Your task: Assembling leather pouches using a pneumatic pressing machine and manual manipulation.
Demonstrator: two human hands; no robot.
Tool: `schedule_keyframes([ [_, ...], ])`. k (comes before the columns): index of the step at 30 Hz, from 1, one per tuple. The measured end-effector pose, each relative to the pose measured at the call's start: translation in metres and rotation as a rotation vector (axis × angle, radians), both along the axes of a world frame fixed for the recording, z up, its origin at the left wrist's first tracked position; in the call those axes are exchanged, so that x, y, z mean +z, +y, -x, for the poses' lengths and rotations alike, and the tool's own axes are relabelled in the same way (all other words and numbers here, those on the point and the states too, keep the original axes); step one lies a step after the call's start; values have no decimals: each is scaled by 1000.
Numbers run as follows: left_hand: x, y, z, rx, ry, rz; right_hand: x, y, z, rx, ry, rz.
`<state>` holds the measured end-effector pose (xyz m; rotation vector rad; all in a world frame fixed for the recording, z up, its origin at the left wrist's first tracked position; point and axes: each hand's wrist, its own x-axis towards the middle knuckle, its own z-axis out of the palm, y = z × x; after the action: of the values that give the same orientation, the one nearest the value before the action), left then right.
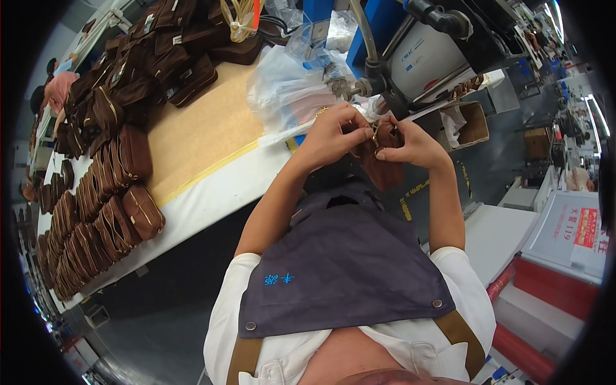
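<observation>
Pouch [384, 168] of dark brown material, held up in front of the chest between both hands, long axis running up and down, open top with brass fitting toward the fingers, closed bottom hanging toward the grey apron [350, 269]. Left hand [335, 131] closed on the pouch's upper left edge; right hand [410, 144] pinched on its upper right edge, thumbs meeting at the metal ring. Just beyond the hands, stood a grey-and-white press machine [420, 54] bearing a small oblong label. At left, lay rows of matching brown pouches [106, 212] on the white bench [218, 186], beside a tan board [205, 128] and a crumpled clear plastic bag [285, 90]. At far right, sat a white card with a red rectangular sign [585, 228], above red-and-white boxes [545, 301]. Behind the machine, rested an open cardboard box [471, 122].
</observation>
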<state>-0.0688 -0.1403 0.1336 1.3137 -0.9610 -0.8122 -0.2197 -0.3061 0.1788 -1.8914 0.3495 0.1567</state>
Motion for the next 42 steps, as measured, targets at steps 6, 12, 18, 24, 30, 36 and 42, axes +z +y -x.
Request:
schedule_keyframes([
  [6,-11,-16,-17,32,203,-75,-5,-4,-18,-75,-76,-58],
  [12,0,-24,-20,97,375,-132,-16,-10,-20,-153,-57,-247],
  [18,-6,-24,-21,92,351,-160,-25,-14,-20,-135,-58,-354],
  [24,-16,-22,-25,37,367,-137,-12,-11,-25,-124,28,-348],
  [30,-6,-17,-19,86,294,-138,-29,-21,-27,-55,-25,-349],
  [36,6,7,-9,133,153,-159,-26,-29,-9,74,-23,-578],
  [42,-51,51,7,46,136,-430,-14,-103,63,149,-17,-130],
])
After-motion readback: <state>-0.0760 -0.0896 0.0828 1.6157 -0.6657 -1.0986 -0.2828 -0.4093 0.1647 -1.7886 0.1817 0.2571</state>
